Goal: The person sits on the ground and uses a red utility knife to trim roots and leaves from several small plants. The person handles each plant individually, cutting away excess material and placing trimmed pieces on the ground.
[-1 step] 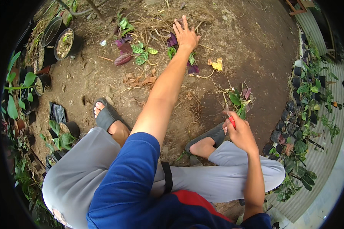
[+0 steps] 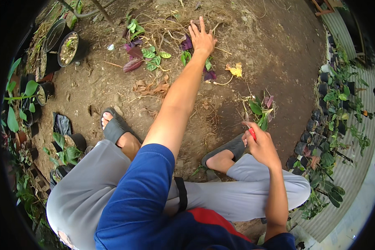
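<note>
1. Here, you are low over bare brown soil (image 2: 287, 62), knees bent wide, both feet in dark sandals (image 2: 114, 127).
2. Your left hand (image 2: 203, 41) is stretched far ahead, palm down. Its grip is wide, fingers spread, with nothing visibly held; whether the fingertips touch the ground cannot be told.
3. Purple leaves (image 2: 187, 43) lie just beside that hand, on its left, and a tangle of dry roots (image 2: 164, 29) spreads farther left and beyond.
4. Your right hand (image 2: 260, 143) is near your right knee, above the right sandal. Its grip is closed around a small red object (image 2: 252, 133), mostly hidden by the fingers, so its kind is unclear.
5. Just ahead of the right hand, a leafy cutting (image 2: 255, 108) lies on the soil, green and purplish, with pale roots.
6. Between the hands, near the cutting, is a crumpled yellow leaf (image 2: 236, 70).
7. Black pots (image 2: 82, 48) line your left; potted plants (image 2: 329, 98) run along your right, next to a corrugated sheet (image 2: 354, 183).
</note>
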Demonstrator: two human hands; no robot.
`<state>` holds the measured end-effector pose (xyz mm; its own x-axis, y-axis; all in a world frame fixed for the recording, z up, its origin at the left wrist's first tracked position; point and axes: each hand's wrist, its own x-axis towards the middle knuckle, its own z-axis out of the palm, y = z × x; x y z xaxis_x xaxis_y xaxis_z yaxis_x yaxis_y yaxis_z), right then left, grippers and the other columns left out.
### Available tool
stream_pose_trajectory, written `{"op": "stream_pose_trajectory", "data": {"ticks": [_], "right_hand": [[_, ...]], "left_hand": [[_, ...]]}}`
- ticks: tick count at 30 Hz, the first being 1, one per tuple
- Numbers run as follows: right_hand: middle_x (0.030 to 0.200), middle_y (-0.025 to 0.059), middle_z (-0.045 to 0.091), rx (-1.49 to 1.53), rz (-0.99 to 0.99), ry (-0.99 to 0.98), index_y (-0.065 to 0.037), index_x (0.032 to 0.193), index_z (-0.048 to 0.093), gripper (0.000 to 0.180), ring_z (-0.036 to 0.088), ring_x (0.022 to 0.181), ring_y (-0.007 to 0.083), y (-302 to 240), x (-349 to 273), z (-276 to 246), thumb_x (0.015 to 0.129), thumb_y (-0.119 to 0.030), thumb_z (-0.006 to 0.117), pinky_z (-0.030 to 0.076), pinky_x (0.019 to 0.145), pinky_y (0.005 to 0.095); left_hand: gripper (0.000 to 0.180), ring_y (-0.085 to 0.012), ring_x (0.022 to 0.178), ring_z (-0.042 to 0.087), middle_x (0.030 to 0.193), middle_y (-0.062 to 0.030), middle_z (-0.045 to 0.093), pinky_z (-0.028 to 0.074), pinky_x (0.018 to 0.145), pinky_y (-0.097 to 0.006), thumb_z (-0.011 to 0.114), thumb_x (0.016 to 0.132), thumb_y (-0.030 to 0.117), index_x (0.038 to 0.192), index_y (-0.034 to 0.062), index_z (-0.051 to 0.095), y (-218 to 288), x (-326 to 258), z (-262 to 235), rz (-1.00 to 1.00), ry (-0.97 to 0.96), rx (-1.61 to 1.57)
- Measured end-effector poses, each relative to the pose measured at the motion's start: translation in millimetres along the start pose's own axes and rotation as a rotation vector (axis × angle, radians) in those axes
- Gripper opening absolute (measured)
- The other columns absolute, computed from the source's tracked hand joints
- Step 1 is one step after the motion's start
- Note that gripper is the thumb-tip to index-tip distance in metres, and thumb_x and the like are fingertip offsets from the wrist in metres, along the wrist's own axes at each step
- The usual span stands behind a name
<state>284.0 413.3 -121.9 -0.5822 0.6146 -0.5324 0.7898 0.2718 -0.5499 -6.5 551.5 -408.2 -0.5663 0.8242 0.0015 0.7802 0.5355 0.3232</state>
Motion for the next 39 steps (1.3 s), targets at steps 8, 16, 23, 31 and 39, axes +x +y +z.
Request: {"op": "stream_pose_trajectory", "data": {"ticks": [8,16,23,31,39], "right_hand": [[0.083,0.0135,0.068,0.011,0.041,-0.016,-0.001,0.13,0.057,0.032,0.066,0.073,0.0238,-5,11,-2,0.098,-0.004,0.052,0.052,0.069,0.036],[0.091,0.0192,0.071,-0.024,0.076,-0.051,0.0,0.128,0.056,0.034,0.071,0.086,0.035,-14,8,1,0.094,-0.004,0.053,0.053,0.076,0.0406],[0.09,0.0159,0.072,0.024,0.092,-0.031,-0.002,0.129,0.057,0.032,0.07,0.078,0.0273,-17,10,0,0.099,-0.008,0.052,0.053,0.073,0.0367],[0.086,0.012,0.072,-0.046,0.047,0.006,-0.003,0.129,0.058,0.031,0.062,0.063,0.0167,-24,15,2,0.1,-0.011,0.052,0.05,0.063,0.0328],[0.084,0.0082,0.069,0.028,0.09,-0.04,-0.003,0.132,0.057,0.031,0.061,0.063,0.0118,-43,19,0,0.103,-0.009,0.05,0.051,0.062,0.0289]], "left_hand": [[0.008,-0.0535,0.147,0.018,0.161,-0.0267,0.025,0.017,0.12,-0.062,0.065,0.084,0.002,0.087,-0.0046,0.069,-7,-19,13,0.026,0.407,-0.467],[0.01,-0.0305,0.102,0.067,0.103,-0.0163,0.072,0.048,0.1,-0.047,0.067,0.089,0.005,0.099,0.0044,0.069,26,-83,-8,0.058,0.56,-0.711],[0.056,-0.04,0.129,0.056,0.135,-0.0288,0.058,0.042,0.111,-0.05,0.066,0.095,0.027,0.14,-0.0027,0.052,45,-14,-90,-0.052,0.255,-1.3],[0.077,-0.0456,0.147,0.027,0.154,-0.0343,0.032,0.03,0.12,-0.053,0.07,0.091,0.031,0.15,-0.0049,0.034,-64,46,-68,-0.332,0.062,-0.409],[0.05,-0.0314,0.122,0.061,0.138,-0.0137,0.06,0.051,0.105,-0.044,0.065,0.095,0.022,0.142,0.0157,0.052,-2,-4,-38,0.322,-0.309,-0.585]]}}
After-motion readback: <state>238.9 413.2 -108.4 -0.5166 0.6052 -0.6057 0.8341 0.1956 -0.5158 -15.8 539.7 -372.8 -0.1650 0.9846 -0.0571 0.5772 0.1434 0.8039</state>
